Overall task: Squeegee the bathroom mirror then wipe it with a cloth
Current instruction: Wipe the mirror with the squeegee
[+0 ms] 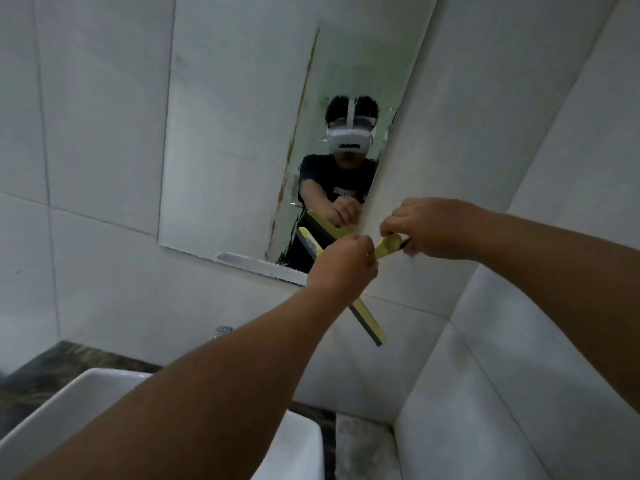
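Head view: the left hand (341, 263) curls round the middle of the yellow squeegee (369, 322), hiding where blade meets handle, so only the blade's two ends show, the upper one over the mirror (225, 140) near its lower right corner, the lower one slanting down across the tiled wall (86, 133). The right hand (433, 226) pinches the tip of the handle just beside the left hand; its fingertips are turned away and hard to make out. Whether the blade's rubber edge touches the glass cannot be told. The mirror's top edge is cut off by the frame, and its right edge runs close to the side wall (519, 116), leaving little room there; the glass to the left is open. Below, the white sink (86, 393) is half covered by the left forearm.
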